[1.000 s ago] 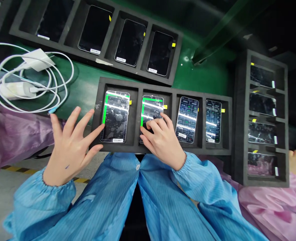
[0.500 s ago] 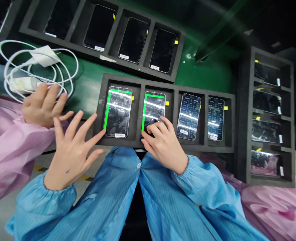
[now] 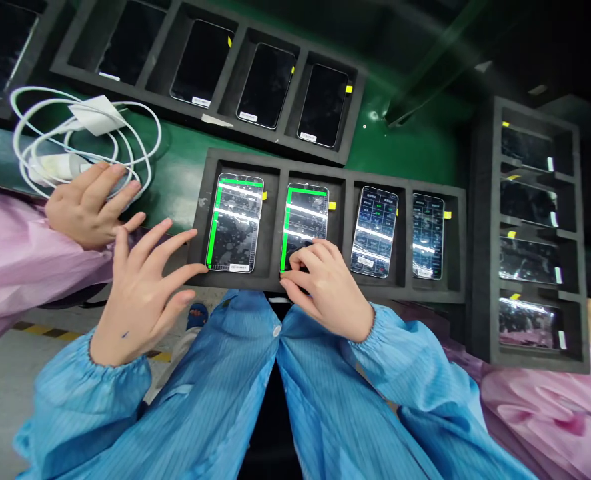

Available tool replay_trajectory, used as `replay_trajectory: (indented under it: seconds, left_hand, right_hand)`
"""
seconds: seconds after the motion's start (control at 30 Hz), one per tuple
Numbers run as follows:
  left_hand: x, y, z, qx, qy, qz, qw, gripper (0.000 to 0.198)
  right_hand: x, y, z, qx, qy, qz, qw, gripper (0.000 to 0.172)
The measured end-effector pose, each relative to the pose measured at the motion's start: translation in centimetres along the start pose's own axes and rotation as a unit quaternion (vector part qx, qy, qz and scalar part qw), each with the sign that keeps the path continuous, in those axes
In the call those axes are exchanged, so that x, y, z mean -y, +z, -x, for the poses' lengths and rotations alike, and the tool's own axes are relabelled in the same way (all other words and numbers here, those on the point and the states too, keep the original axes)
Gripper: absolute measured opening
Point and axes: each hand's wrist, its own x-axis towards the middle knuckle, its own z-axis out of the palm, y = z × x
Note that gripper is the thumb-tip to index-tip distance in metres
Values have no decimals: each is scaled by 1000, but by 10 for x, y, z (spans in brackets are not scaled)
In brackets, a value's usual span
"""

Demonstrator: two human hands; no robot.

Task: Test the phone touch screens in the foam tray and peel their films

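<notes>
A black foam tray (image 3: 270,277) across my lap holds phones in separate compartments. My left hand (image 3: 148,287) is open with fingers spread, one fingertip at the lower-left corner of the leftmost phone (image 3: 235,230). Green bands run along that screen's top and left edges. Over the lower part of the second phone (image 3: 305,207), my right hand (image 3: 328,287) has bent fingers, a fingertip at its lower-left corner; nothing shows in its grasp. That screen has the same green bands. To the right, a third phone (image 3: 374,230) and a fourth phone (image 3: 428,233) display grids of boxes.
Another foam tray (image 3: 295,148) with dark-screened phones lies behind. At right stands a foam tray (image 3: 535,360) of several phones. A co-worker's hand (image 3: 88,207) in a pink sleeve touches a coiled white cable (image 3: 148,163) with a charger on the green table (image 3: 180,143).
The green left bands now reach the bottom corners of both screens. My right hand's fingers have drawn in slightly and lower. The view has shifted a little.
</notes>
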Motion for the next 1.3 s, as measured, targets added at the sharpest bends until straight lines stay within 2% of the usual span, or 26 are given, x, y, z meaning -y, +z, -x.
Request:
replay_trajectory:
  seconds: [0.13,0.3,0.47,0.57,0.83,0.93,1.03,1.3]
  left_hand:
    - [11,0,-17,-40,-11,-55,998,18]
    - [16,2,-37,-18,-2,-85,996,28]
    - [18,15,-59,4,-32,-54,998,40]
    - [15,23,-73,11,-50,-30,998,43]
    - [7,30,-93,3,-77,11,997,45]
    - [5,32,-100,26,-82,0,996,47]
    - [5,35,-109,55,-70,-19,996,50]
    - [7,46,-118,51,-42,-30,997,49]
  right_hand:
    - [-16,-14,0,-2,24,12,1000,25]
    - [-41,-30,5,6,65,65,996,29]
    - [-66,-31,2,-55,133,123,982,33]
    - [-76,-29,-6,-73,151,153,974,34]
    - [-81,-21,-23,-46,145,171,973,37]
    - [-81,-19,-24,-46,145,172,973,37]
    - [-81,-19,-24,-46,142,174,973,37]
    - [-81,-19,-23,-41,147,168,974,38]
